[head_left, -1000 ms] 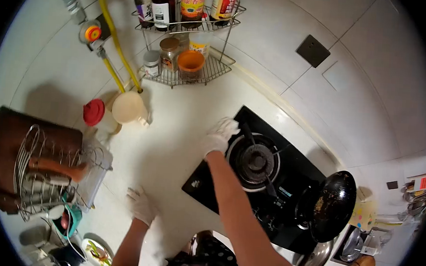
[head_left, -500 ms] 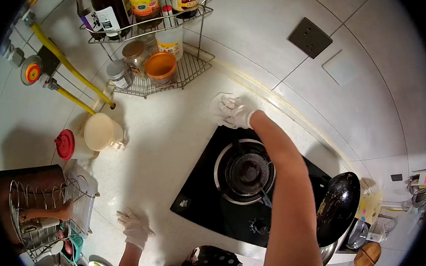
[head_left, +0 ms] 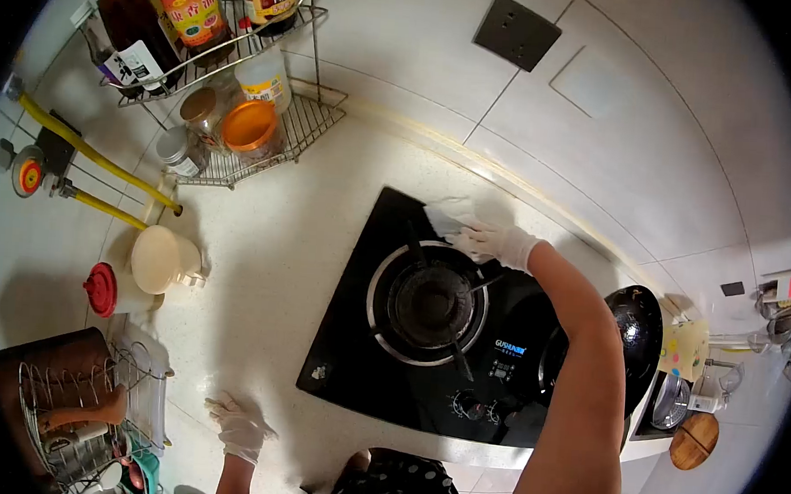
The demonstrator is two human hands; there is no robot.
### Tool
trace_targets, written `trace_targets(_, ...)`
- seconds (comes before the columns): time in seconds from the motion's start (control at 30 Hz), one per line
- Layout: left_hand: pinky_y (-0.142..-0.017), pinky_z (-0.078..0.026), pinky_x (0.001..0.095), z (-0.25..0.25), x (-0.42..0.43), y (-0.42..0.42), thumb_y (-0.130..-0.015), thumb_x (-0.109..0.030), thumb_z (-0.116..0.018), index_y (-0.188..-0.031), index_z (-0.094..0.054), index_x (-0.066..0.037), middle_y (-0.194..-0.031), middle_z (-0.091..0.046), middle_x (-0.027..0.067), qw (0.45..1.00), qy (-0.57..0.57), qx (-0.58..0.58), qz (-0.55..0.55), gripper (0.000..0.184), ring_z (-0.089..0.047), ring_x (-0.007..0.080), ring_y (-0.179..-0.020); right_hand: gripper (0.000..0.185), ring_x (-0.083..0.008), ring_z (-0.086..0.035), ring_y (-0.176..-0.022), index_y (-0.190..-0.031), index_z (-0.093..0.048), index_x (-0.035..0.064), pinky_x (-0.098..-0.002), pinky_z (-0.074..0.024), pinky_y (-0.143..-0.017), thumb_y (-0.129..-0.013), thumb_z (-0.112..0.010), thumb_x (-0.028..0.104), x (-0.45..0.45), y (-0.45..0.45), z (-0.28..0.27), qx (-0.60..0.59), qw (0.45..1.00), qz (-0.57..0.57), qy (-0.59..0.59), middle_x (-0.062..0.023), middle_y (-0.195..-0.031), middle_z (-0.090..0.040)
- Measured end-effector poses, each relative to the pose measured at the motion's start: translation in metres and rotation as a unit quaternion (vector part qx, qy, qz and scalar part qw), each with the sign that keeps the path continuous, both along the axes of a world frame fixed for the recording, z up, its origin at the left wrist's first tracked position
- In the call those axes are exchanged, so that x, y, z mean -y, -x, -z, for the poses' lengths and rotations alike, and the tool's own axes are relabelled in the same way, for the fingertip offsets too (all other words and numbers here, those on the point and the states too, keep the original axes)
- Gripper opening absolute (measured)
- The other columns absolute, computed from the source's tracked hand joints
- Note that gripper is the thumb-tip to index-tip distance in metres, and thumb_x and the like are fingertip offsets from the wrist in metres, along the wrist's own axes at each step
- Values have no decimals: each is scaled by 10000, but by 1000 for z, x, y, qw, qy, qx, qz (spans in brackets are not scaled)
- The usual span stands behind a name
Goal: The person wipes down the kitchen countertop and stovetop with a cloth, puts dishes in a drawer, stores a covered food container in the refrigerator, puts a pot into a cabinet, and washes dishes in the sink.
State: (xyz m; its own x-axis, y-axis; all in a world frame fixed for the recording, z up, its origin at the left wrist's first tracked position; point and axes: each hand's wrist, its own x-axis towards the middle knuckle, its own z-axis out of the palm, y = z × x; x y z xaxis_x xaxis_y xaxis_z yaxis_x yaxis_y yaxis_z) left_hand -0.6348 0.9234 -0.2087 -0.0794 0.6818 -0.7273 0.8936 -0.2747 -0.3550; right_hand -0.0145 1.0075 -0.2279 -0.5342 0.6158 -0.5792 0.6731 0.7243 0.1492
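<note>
My right hand [head_left: 497, 243], in a thin white glove, presses a white cloth [head_left: 449, 216] down at the back edge of the black gas stove [head_left: 398, 213]. Its fingers are bent over the cloth, which sticks out to their left; whether it is fabric or paper I cannot tell. Behind the stove's round burner [head_left: 428, 302], the hand is apart from the grate. My left hand [head_left: 238, 429], gloved as well, lies on the pale countertop [head_left: 255, 329] with its fingers spread and nothing in them.
A black wok [head_left: 636, 339] sits on the stove's right side, near my right forearm. At the back left, a wire corner rack [head_left: 307, 133] bears bottles and jars. A cream pitcher [head_left: 157, 258], a red-lidded container [head_left: 101, 290] and a wire dish rack [head_left: 64, 408] line the left.
My right hand has moved right with the cloth, from the counter by the stove's back left corner to along its back edge. The view has shifted; my left hand stays on the counter.
</note>
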Motion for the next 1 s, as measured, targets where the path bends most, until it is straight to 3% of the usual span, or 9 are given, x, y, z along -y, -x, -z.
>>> trace_targets(0.1, -1015, -282, 491, 1, 13, 5, -656, -451, -719, -1281, -363, 56, -1349, -276, 281, 970, -124, 193, -81, 880, -295, 491, -1217, 667, -235, -185, -1341, -1335, -358, 176, -312, -256, -1083, -737, -652, 147, 26, -9, -14, 13, 997, 67, 21, -38, -1442, -244)
trace_targets(0.2, -907, -397, 423, -31, -12, -26, -732, -242, -680, -1185, -517, -14, -1144, -544, 183, 841, -272, 463, 60, 533, -471, 345, -1100, 589, -243, -248, -1312, -1284, -434, 184, -299, -276, -1070, -736, -648, 160, 16, 4, -17, 50, 992, 88, 70, -29, -1408, -310)
trace_targets(0.27, -897, -407, 397, -56, -30, -86, -775, -243, -643, -1185, -518, -19, -1137, -557, 163, 828, -209, 518, 47, 483, -497, 319, -1078, 559, -243, -279, -1296, -1280, -435, 178, -295, -298, -1057, -754, -621, 147, 16, 5, -6, -193, 935, 284, 83, -49, -1393, -331)
trace_targets(0.33, -904, -409, 376, -103, -52, -165, -813, -238, -606, -1169, -526, -11, -1154, -551, 164, 798, -68, 588, -116, 430, -512, 310, -1080, 663, -284, -326, -1269, -1331, -375, 158, -294, -287, -1048, -732, -658, 136, 6, 8, -7, -197, 856, 454, 149, -105, -1388, -332)
trace_targets(0.4, -881, -432, 375, -76, -66, -210, -839, -267, -581, -1105, -558, 7, -1093, -577, 185, 753, -104, 648, 37, 382, -543, 338, -1019, 554, -251, -260, -1310, -1311, -391, 118, -283, -240, -1075, -791, -575, 166, -11, 44, -56, -71, 953, 265, 130, -113, -1411, -296)
trace_targets(0.47, -849, -449, 374, -59, -78, -247, -846, -370, -544, -1045, -597, -5, -1032, -604, 179, 766, -57, 635, 77, 419, -560, 331, -976, 603, -220, -154, -1358, -1361, -304, 65, -268, -154, -1103, -829, -542, 221, 10, 2, -13, -204, 958, 200, 21, -111, -1465, -182)
trace_targets(0.7, -648, -475, 409, -47, -100, -293, -842, -431, -512, -723, -617, -23, -720, -611, 181, 849, 135, 500, 110, 439, -588, 347, -724, 627, -191, -86, -1372, -1395, -220, 62, -313, -108, -1114, -870, -446, 319, 15, -2, -12, -150, 979, 133, -26, -113, -1485, -94)
trace_targets(0.83, -555, -422, 428, -62, -81, -256, -866, -300, -494, -819, -593, 3, -617, -546, 172, 750, 30, 600, 279, 323, -527, 355, -583, 609, -195, -87, -1374, -1407, -210, 103, -333, -114, -1110, -886, -410, 347, 24, 6, -33, -188, 959, 209, -33, -62, -1487, -121)
trace_targets(1.0, -508, -386, 391, -159, -46, -183, -752, -126, -568, -816, -579, -2, -586, -506, 136, 833, 3, 549, 65, 140, -509, 296, -546, 551, -240, -156, -1352, -1376, -279, 85, -385, -160, -1086, -884, -400, 303, 70, 41, -24, -175, 910, 349, -138, -98, -1464, -182)
